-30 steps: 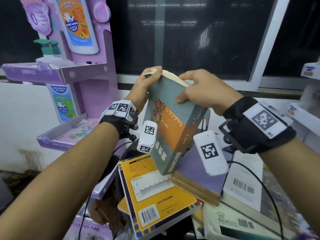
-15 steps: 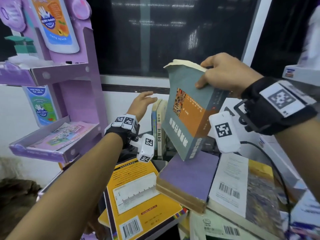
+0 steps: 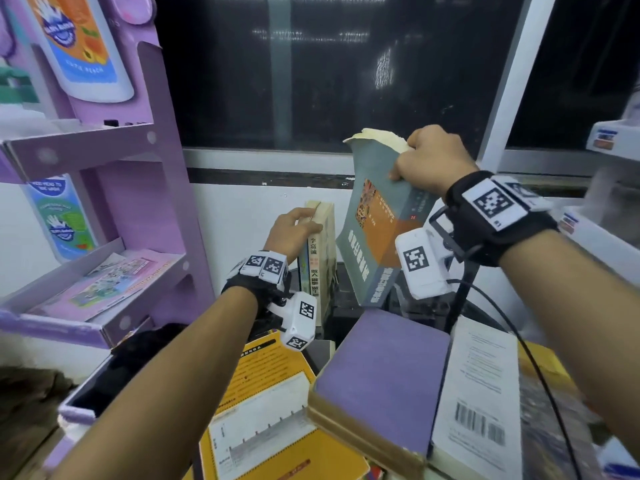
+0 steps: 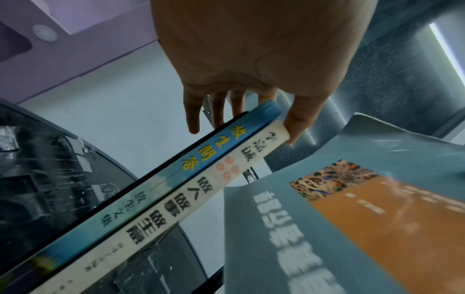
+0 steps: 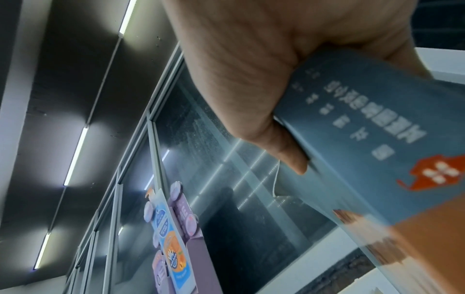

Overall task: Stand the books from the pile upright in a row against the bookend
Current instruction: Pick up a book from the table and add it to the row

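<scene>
My right hand grips the top edge of a grey-and-orange book. The book hangs tilted in the air, just right of two upright books. These are a blue-spined book and a cream-spined book, standing side by side. My left hand holds their tops, fingers on the left side and thumb on the right. A thin black edge runs along the blue book's left side; I cannot tell if it is the bookend. The pile lies in front: a purple book, a yellow book and a white-backed book.
A purple cardboard display stand with shelves rises at the left. A dark window runs behind the books. White shelving stands at the right. A black cable trails over the white-backed book.
My left hand has let go of the grey-and-orange book and moved down onto the two upright books. My right hand alone now holds that book, further right beside them.
</scene>
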{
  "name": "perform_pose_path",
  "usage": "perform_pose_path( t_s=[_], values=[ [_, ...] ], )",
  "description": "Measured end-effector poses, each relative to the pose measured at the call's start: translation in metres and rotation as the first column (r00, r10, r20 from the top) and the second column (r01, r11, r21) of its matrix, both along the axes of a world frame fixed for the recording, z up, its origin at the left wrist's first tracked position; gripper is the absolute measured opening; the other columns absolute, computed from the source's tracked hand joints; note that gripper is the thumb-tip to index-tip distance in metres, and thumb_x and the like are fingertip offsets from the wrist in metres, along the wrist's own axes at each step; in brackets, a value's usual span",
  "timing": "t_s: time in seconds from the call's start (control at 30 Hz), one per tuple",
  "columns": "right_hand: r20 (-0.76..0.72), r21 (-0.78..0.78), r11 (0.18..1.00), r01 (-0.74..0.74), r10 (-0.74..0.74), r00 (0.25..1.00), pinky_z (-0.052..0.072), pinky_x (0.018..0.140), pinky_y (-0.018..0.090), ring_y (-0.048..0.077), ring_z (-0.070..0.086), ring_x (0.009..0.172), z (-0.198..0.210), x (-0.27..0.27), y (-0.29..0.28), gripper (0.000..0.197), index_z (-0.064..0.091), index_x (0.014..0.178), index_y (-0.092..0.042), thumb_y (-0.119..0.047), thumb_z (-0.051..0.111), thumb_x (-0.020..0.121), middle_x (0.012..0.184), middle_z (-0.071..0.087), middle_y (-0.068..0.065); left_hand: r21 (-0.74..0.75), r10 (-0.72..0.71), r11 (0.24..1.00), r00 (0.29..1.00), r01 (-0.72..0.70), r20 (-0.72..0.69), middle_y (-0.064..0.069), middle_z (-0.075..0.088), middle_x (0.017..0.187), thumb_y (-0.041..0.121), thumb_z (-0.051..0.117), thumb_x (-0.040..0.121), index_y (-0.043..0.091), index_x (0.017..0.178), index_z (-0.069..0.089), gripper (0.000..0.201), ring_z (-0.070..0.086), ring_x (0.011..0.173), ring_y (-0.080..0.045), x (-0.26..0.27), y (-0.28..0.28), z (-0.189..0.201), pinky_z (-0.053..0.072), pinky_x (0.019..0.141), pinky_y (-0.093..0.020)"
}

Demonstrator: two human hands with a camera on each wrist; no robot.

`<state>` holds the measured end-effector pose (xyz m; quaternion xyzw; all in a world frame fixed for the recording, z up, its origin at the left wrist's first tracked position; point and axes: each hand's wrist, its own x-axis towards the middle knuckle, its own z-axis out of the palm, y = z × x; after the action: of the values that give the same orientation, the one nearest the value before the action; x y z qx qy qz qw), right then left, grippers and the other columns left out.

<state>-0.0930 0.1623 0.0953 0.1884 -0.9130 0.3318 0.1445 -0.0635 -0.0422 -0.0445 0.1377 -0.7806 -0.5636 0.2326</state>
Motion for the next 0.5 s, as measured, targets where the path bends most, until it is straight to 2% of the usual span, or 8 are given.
perform_pose_path(
  t_s=[0.13,0.23,0.4,0.5],
  values=[
    [0.002,-0.03,0.999,0.027,-0.027,1.0,0.047,0.081,0.035,0.035,0.056,0.106,-0.019,-0.017,-0.024,0.033,0.059,0.114,-0.009,-0.022,0.063,0.084,0.119,0.058,0.015,0.09,-0.039,0.995,0.999,0.041,-0.023,-0.009,0.057,0.13,0.02,0.061,0.085,0.026,0.118,0.061,0.034,0.061,0.093,-0.019,-0.002,-0.001,-0.007,0.045,0.067,-0.027],
    [0.005,-0.034,0.999,0.037,-0.037,0.999,0.04,0.079,0.031,0.036,0.054,0.111,-0.034,-0.025,-0.041,0.036,0.057,0.118,-0.01,-0.024,0.061,0.086,0.124,0.056,0.015,0.115,-0.05,0.992,0.998,0.055,-0.046,-0.006,0.058,0.128,0.033,0.06,0.073,0.033,0.114,0.061,0.041,0.062,0.099,-0.023,-0.001,-0.004,-0.012,0.049,0.076,-0.033],
    [0.024,-0.01,1.0,0.012,-0.012,1.0,0.043,0.075,0.031,0.036,0.058,0.107,-0.055,-0.03,-0.064,0.032,0.059,0.114,-0.011,-0.024,0.062,0.085,0.119,0.06,0.015,0.098,-0.076,0.992,0.995,0.082,-0.065,-0.005,0.058,0.13,0.024,0.058,0.09,0.029,0.122,0.059,0.032,0.062,0.104,-0.022,-0.004,-0.014,-0.019,0.051,0.083,-0.032],
    [0.035,-0.002,1.0,0.01,-0.01,0.999,0.044,0.072,0.032,0.035,0.058,0.104,-0.064,-0.032,-0.073,0.031,0.059,0.113,-0.01,-0.022,0.062,0.084,0.117,0.061,0.014,0.065,-0.096,0.993,0.992,0.101,-0.079,-0.003,0.057,0.132,0.029,0.059,0.088,0.03,0.121,0.059,0.033,0.061,0.109,-0.023,-0.005,-0.013,-0.021,0.051,0.093,-0.039]
  ],
)
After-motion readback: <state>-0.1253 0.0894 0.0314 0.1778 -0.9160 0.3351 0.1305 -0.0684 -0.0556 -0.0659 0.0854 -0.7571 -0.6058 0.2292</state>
